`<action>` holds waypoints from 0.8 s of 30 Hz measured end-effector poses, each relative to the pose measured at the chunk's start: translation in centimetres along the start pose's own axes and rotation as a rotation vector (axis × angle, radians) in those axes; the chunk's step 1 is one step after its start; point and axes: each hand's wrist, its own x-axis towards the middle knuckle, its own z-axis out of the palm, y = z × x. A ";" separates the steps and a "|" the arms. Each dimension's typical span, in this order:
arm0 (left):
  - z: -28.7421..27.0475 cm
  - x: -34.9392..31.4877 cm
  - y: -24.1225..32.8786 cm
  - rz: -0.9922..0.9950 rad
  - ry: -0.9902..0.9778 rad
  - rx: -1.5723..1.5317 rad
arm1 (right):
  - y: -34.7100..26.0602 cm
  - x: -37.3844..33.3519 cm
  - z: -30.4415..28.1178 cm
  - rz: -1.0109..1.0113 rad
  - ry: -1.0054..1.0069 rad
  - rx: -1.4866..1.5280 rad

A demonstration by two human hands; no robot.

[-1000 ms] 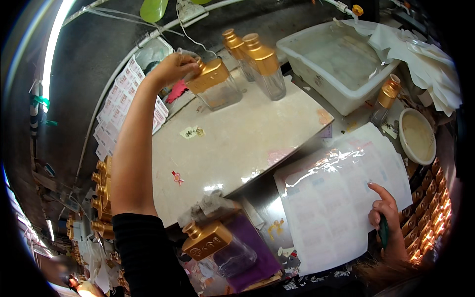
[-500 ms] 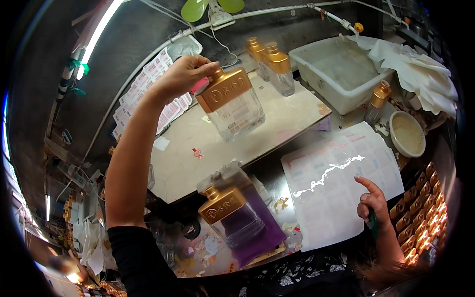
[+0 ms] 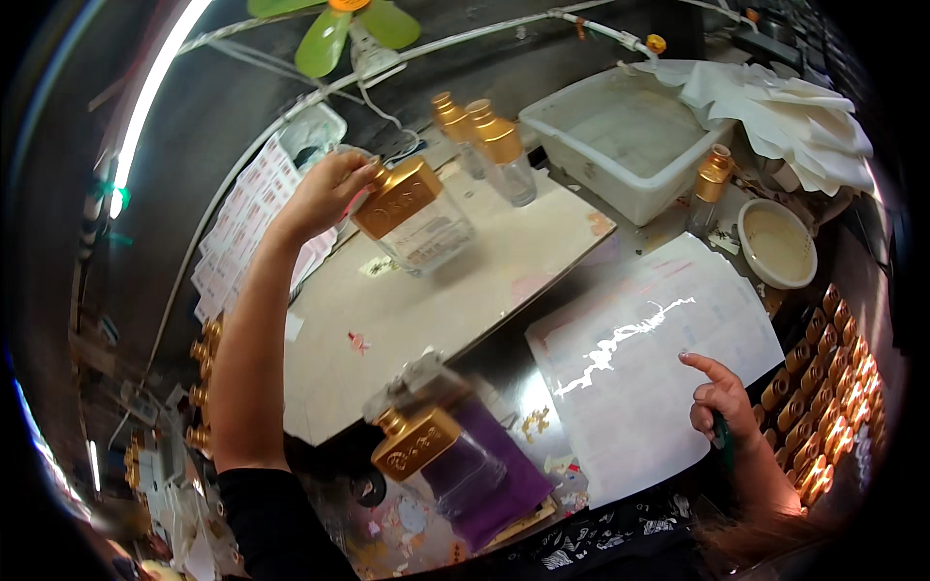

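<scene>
My left hand (image 3: 334, 189) reaches out over a pale board, closed round the neck of a flat clear glass bottle (image 3: 426, 232) with a gold shoulder. The bottle stands nearly upright; whether its base touches the board I cannot tell. Behind it are two similar bottles (image 3: 509, 160), close together. My right hand (image 3: 722, 402) is beside a white sheet (image 3: 630, 426), index finger stretched out and the others curled round a green-handled tool (image 3: 721, 438), whose kind is mostly hidden. Nearer to me, another gold-shouldered bottle (image 3: 417, 445) lies on a purple cloth (image 3: 499, 513).
A white plastic basin (image 3: 635, 189) with cloudy liquid stands at the back right, white sheets (image 3: 775, 126) draped beside it. A round bowl (image 3: 780, 242) and a gold-topped bottle (image 3: 710, 184) are close by. Gold bottles (image 3: 814, 387) fill the right side. Printed label sheets (image 3: 247, 218) lie at the back left.
My left hand has carried the bottle farther back over the board, towards the two standing bottles. My right hand stays by the white sheet. The whole view has shifted slightly.
</scene>
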 end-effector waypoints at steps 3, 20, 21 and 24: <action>1.5 3.6 -3.4 0.067 0.092 0.137 | -0.6 0.6 -0.1 0.014 0.006 -0.001; 4.2 13.7 1.9 0.342 0.141 0.324 | -1.6 2.8 -4.7 0.008 0.037 0.037; 5.3 14.8 3.7 0.319 0.047 0.214 | -1.6 2.9 -4.9 0.001 0.045 0.037; 5.7 16.4 4.5 0.265 -0.123 0.156 | -1.7 2.9 -5.5 -0.001 0.050 0.038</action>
